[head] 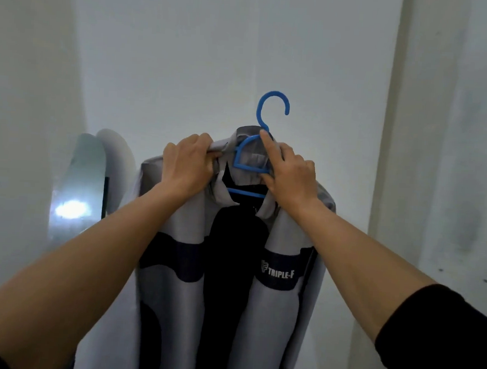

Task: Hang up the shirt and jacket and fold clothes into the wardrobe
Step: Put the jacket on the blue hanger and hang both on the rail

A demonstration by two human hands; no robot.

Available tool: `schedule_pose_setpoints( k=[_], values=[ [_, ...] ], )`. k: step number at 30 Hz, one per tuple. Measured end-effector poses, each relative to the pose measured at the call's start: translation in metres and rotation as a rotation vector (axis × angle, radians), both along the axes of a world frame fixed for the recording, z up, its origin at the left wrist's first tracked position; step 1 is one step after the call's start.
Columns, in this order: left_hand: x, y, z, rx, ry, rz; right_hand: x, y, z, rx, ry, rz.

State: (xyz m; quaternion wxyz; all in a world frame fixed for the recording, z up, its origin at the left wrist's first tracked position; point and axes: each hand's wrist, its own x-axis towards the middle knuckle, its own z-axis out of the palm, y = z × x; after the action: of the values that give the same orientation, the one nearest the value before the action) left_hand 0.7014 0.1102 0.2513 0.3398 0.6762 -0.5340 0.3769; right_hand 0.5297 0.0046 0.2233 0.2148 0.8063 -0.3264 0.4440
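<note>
1. Two bare forearms reach forward and up from the person, a black sleeve [438,336] pushed back on the right one, so that both hands work at collar height.
2. Hanging between the arms, the grey and navy jacket [171,265] falls open at the front with its "TRIPLE-F" band facing the camera; it is carried in the air, not yet on any rail.
3. At the collar, the left hand [185,163] has its grip closed on a bunch of the collar fabric, apparently to pull the shoulder square over the hanger.
4. Opposite it, the right hand [290,175] grips the blue hanger [251,159] by its neck and frame, forefinger laid up along the stem, which bears the weight and keeps the hook upright and free for hanging.
5. Beyond the jacket stand a leaning mirror-like panel [79,185] with a bright glare and the pale wall [217,40]; no wardrobe rail shows.
</note>
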Motion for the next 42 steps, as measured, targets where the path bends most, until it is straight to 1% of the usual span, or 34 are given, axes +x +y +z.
schedule_pose_setpoints(
  k=[2, 3, 5, 6, 7, 9, 12, 17, 21, 24, 27, 31, 34, 39, 42],
  values=[
    [-0.005, -0.003, -0.003, 0.012, -0.063, -0.169, -0.019, -0.004, 0.001, 0.022, 0.003, -0.041],
    [-0.007, -0.004, -0.005, 0.072, -0.153, -0.215, -0.029, -0.006, 0.002, 0.031, 0.005, -0.065],
    [-0.011, -0.008, -0.009, 0.198, -0.364, -0.192, -0.049, -0.010, 0.002, 0.038, 0.026, -0.101],
    [-0.014, -0.011, -0.010, 0.252, -0.426, -0.150, -0.058, -0.011, 0.001, 0.040, 0.040, -0.117],
    [-0.020, -0.016, -0.010, 0.294, -0.452, -0.119, -0.067, -0.013, 0.000, 0.044, 0.054, -0.133],
    [-0.038, -0.026, -0.010, 0.314, -0.460, -0.118, -0.084, -0.017, -0.001, 0.054, 0.068, -0.162],
    [-0.071, -0.044, -0.008, 0.259, -0.456, -0.181, -0.117, -0.025, -0.002, 0.058, 0.069, -0.207],
    [-0.125, -0.078, -0.001, 0.158, -0.536, -0.296, -0.182, -0.041, 0.001, 0.023, 0.096, -0.354],
    [-0.178, -0.105, 0.015, 0.082, -0.523, -0.346, -0.236, -0.057, 0.021, -0.045, 0.078, -0.460],
    [-0.219, -0.122, 0.028, 0.052, -0.472, -0.359, -0.277, -0.068, 0.042, -0.104, 0.065, -0.510],
    [-0.262, -0.142, 0.032, 0.036, -0.421, -0.392, -0.317, -0.077, 0.055, -0.107, 0.073, -0.559],
    [-0.317, -0.173, 0.026, 0.017, -0.360, -0.468, -0.372, -0.087, 0.062, -0.082, 0.095, -0.649],
    [-0.357, -0.197, 0.016, 0.007, -0.335, -0.527, -0.408, -0.088, 0.073, -0.121, 0.106, -0.690],
    [-0.416, -0.235, 0.007, -0.019, -0.315, -0.653, -0.456, -0.094, 0.090, -0.090, 0.117, -0.894],
    [-0.449, -0.256, 0.006, -0.012, -0.325, -0.724, -0.484, -0.099, 0.088, -0.057, 0.173, -0.958]
  ],
)
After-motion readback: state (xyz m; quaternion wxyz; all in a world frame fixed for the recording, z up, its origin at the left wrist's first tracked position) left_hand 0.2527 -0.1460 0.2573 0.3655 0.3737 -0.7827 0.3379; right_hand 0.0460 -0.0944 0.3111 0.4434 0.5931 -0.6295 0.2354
